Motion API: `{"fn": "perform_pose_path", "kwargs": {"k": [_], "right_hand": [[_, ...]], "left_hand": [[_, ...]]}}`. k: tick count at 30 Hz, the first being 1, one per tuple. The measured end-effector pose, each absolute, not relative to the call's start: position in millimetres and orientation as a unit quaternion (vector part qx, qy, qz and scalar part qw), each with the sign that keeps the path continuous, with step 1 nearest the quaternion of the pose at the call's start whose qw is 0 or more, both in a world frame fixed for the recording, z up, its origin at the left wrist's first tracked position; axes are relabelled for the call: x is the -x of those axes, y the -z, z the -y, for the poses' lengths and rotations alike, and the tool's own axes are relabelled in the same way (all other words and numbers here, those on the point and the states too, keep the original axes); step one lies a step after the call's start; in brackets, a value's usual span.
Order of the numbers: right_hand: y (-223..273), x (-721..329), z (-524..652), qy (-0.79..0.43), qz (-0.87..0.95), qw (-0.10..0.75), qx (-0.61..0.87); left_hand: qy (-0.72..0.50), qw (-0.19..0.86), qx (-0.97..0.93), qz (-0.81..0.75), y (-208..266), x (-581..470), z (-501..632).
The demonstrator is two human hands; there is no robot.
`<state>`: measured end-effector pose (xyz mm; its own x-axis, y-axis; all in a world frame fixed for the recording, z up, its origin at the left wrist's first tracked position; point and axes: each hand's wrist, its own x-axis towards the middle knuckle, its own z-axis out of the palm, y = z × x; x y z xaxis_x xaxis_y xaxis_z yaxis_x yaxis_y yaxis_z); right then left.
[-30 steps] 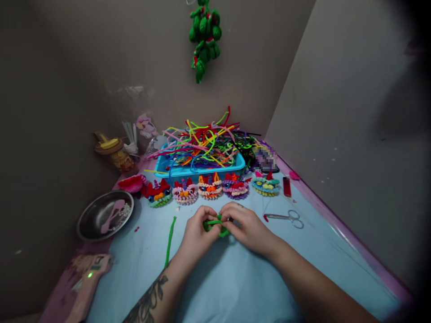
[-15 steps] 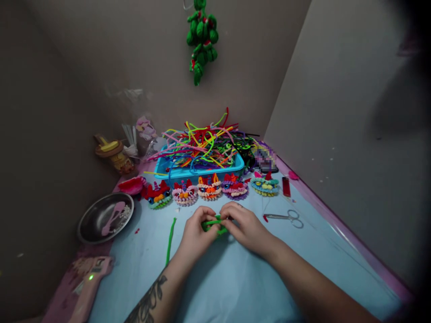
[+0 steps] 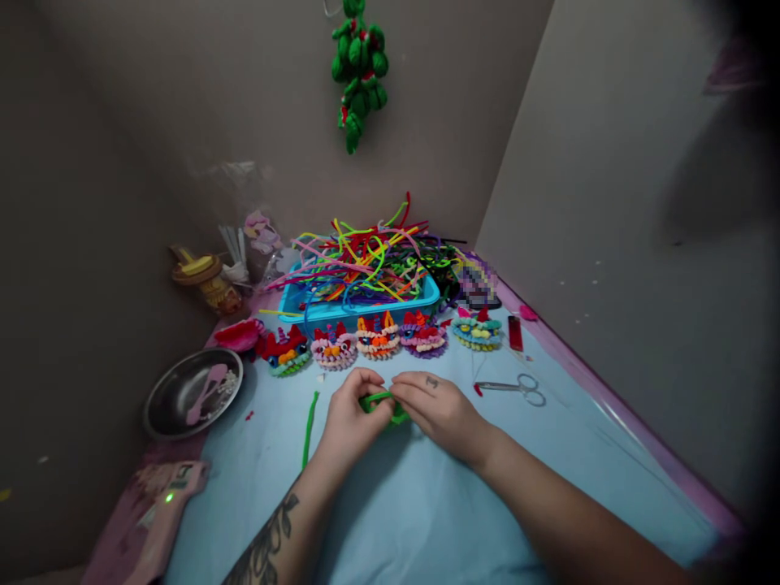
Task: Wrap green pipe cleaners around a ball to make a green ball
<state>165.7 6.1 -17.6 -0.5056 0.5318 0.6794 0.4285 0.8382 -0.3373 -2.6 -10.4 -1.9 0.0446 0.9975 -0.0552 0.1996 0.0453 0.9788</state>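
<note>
Between my fingers, low over the middle of the table, is a bent green pipe cleaner (image 3: 379, 396), partly hidden by both hands. My left hand (image 3: 358, 413) pinches it from the left, thumb below and fingers curled above. From the right, my right hand (image 3: 437, 410) closes on its other side, fingertips nearly meeting those of the left. A second green pipe cleaner (image 3: 309, 431) lies straight on the blue table cover beside my left forearm. Beyond my hands stands a row of several pipe-cleaner lion heads, among them an orange and cream one (image 3: 378, 335).
A blue tray (image 3: 366, 315) heaped with colourful pipe cleaners stands behind the row. Scissors (image 3: 515, 390) and a red lighter (image 3: 515, 333) lie right. At left are a metal bowl (image 3: 159, 398) with a pink scoop and white beads, a pink device (image 3: 174, 512) and a cup (image 3: 213, 284).
My right hand has rolled over so its back shows more, its fingers straighter and pressed together at the green pipe cleaner. My left hand keeps its pinch. The view has shifted slightly.
</note>
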Motion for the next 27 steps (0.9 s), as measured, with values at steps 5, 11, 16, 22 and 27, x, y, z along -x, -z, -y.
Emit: {"fn": "perform_pose_path", "kwargs": {"k": [5, 11, 16, 22, 27], "right_hand": [[22.7, -160.1, -5.4, -0.026, 0.856, 0.427, 0.292], [22.4, -162.0, -6.2, -0.064, 0.839, 0.453, 0.293], [19.9, -160.9, -3.9, -0.067, 0.842, 0.447, 0.295], [22.0, -162.9, -7.4, -0.094, 0.851, 0.427, 0.292], [18.0, -167.8, -10.3, -0.164, 0.865, 0.384, 0.278]], "left_hand": [[-0.424, 0.476, -0.537, -0.551, -1.2, 1.6, 11.9], [-0.435, 0.482, -0.521, -0.554, -5.1, 0.3, 13.7], [-0.445, 0.491, -0.516, -0.543, -1.0, 4.4, 11.8], [-0.41, 0.433, -0.597, -0.537, -2.7, 6.1, 13.7], [-0.365, 0.387, -0.677, -0.508, -5.5, 9.4, 17.4]]}}
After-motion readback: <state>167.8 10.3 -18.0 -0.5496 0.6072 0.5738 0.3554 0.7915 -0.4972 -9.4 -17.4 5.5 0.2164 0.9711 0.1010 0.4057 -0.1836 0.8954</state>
